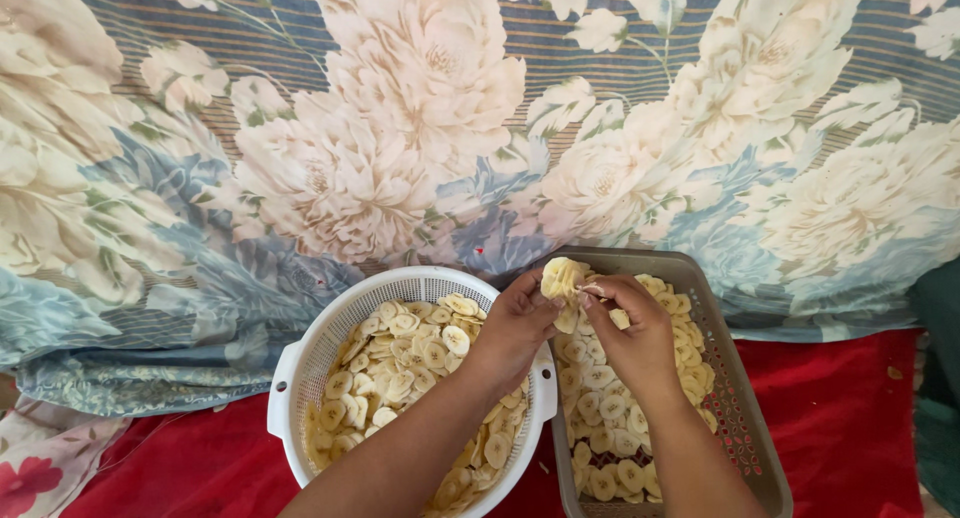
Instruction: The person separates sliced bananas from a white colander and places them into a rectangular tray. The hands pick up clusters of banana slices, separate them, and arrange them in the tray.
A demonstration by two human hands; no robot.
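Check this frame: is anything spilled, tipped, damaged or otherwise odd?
Nothing stands out. The white colander and grey tray sit level on the red cloth, slices inside. Both hands, left and right, hold a clump of slices over the tray.

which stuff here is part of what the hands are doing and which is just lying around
In use: left hand and right hand with a clump of banana slices; white colander; grey tray.
Lying about: floral sheet; red cloth.
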